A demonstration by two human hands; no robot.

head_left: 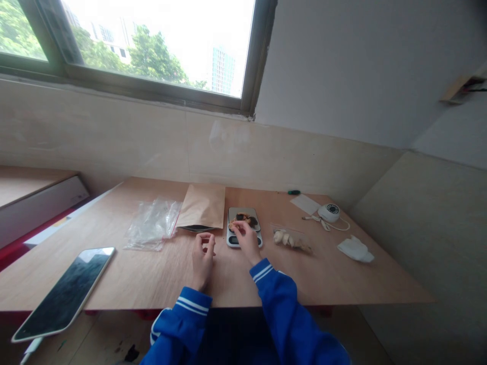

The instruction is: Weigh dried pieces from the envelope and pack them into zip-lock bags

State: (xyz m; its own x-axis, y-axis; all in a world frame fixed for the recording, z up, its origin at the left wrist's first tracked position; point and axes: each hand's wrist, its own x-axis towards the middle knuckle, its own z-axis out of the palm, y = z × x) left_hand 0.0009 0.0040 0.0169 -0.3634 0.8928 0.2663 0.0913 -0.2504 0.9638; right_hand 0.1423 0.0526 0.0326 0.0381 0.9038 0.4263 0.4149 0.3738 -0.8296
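Observation:
A small white kitchen scale (233, 240) stands on the wooden table, with several brown and dark dried pieces (249, 219) on its plate. My right hand (246, 238) reaches over the scale. Its thumb and fingers are pinched together at a light-brown dried piece at the left of the pile. To the left of the scale, my left hand (203, 257) rests just above the table, fingers loosely curled with a gap to the thumb and nothing visible in them. Beyond it lies a brown kraft paper bag (203, 205), its dark mouth slightly parted towards me.
Clear plastic bags (152, 225) lie left of the paper bag. A phone (66, 294) juts over the front edge, cabled. On the right are a bag of pale dried pieces (291, 240), a white camera (329, 213) with cable, crumpled tissue (355, 249), paper (305, 204) and a green object (294, 192).

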